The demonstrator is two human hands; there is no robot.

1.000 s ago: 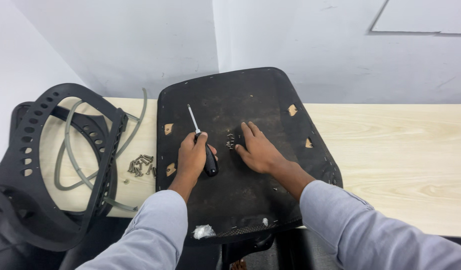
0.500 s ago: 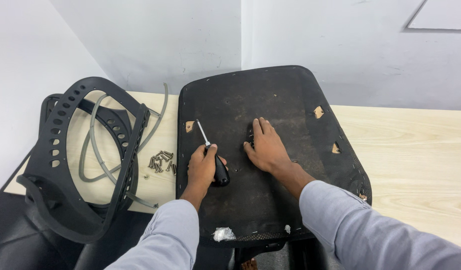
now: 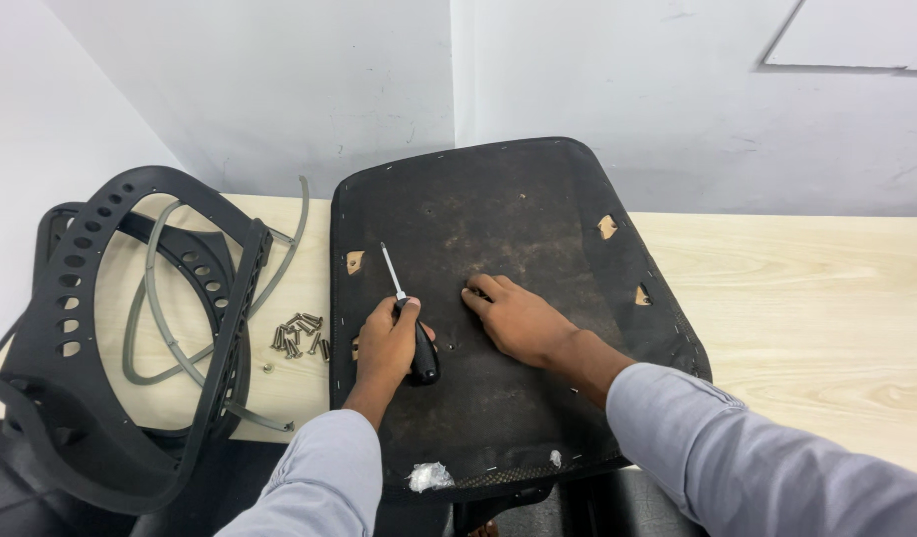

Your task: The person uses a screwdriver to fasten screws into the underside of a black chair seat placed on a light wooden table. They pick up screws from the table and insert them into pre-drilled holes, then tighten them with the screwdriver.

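While the left hand (image 3: 384,343) grips a black-handled screwdriver (image 3: 411,323), shaft pointing away, the right hand (image 3: 518,320) lies flat, fingers together, on the upturned black seat base (image 3: 498,229) on the wooden table (image 3: 796,298); its fingertips perhaps touch something small.

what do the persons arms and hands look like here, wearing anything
Both arms wear long, loose light grey sleeves ending at the wrists. The left hand and right hand are bare: no gloves, rings or watch show, and no markings appear on the sleeves.
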